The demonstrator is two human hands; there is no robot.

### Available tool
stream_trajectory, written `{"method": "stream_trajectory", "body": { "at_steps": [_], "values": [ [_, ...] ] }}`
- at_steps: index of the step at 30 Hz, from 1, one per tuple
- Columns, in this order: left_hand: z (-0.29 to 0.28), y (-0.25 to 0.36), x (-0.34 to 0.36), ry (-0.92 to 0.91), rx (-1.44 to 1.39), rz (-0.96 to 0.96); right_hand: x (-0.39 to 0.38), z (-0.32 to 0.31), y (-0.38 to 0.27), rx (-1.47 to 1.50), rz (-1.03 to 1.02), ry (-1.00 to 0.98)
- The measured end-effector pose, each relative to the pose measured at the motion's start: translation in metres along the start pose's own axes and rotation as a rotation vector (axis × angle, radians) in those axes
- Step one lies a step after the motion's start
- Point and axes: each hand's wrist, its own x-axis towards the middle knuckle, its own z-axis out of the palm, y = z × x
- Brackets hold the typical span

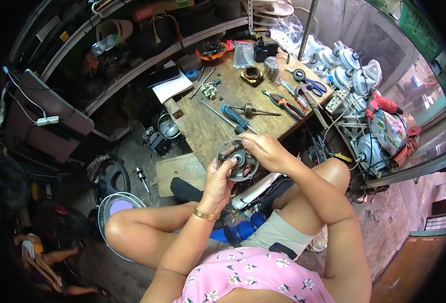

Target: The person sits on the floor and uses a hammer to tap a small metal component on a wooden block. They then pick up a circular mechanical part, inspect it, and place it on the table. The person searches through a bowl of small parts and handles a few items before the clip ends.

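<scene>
In front of my lap I hold a round grey metal motor end cover (246,173), open-framed with a ring at its centre. My left hand (222,179) grips its lower left side, the thumb pressed near the central ring. My right hand (263,150) is closed on the upper right rim, fingers bent over it. Just beyond the cover, on the wooden table (202,134), lies a blue-and-black screwdriver (235,116). A motor rotor on its shaft (249,109) rests behind that. A small dark knob-like piece (239,130) shows by my right fingertips; its kind is unclear.
Pliers (286,105), a hammer (311,103), scissors (316,87), a wound stator (251,74) and an orange bowl (212,53) lie on the table. Fan motors (341,76) are heaped at the right. A fan guard (112,222) stands by my left knee; another person (43,257) is at lower left.
</scene>
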Motion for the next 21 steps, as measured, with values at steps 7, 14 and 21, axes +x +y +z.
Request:
{"method": "stream_trajectory", "body": {
  "at_steps": [7,14,21],
  "values": [
    [-0.009,0.02,-0.004,-0.08,0.07,-0.116,0.018,0.001,0.0,-0.014,-0.01,-0.146],
    [-0.023,0.02,0.0,-0.065,0.181,-0.136,0.026,0.004,0.005,-0.002,-0.018,-0.186],
    [-0.015,0.027,0.002,-0.024,0.299,-0.212,0.025,0.003,0.011,-0.066,-0.038,-0.232]
  ]
}}
